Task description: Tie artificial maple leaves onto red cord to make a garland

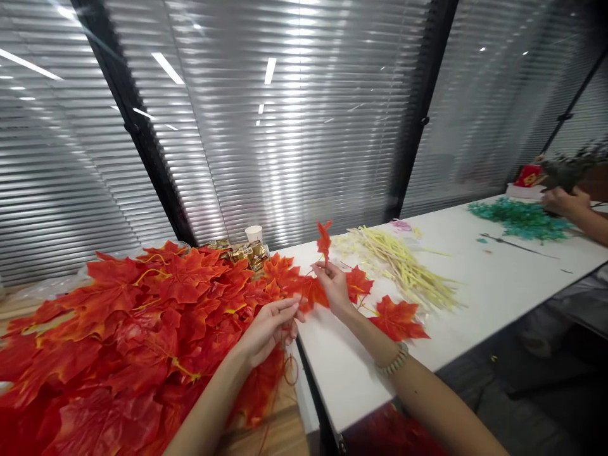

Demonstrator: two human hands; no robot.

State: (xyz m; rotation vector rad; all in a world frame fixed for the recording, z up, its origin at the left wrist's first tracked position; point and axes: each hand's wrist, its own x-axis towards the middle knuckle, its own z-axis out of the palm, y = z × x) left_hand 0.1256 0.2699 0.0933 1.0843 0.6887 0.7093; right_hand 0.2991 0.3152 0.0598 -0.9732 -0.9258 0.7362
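My right hand (335, 288), wearing a beaded bracelet (395, 360), pinches a small red artificial maple leaf (323, 240) by its stem and holds it upright over the table seam. Close on its left, my left hand (268, 329) has thumb and fingertips pressed together on a thin reddish cord (291, 370), which hangs in a loop below the fingers. Past both hands, more orange-red leaves (311, 291) lie along the white table, one large leaf (399, 318) beside my right forearm. A big heap of red maple leaves (156, 316) spreads left of my left hand.
Behind the heap stand a paper cup (254, 234) and gold wrappers (249, 254). Pale yellow strips (403, 263) lie on the white table (479, 297). At far right, another person's hand (565, 201) is by teal foliage (517, 216). Window blinds (285, 145) close off the back.
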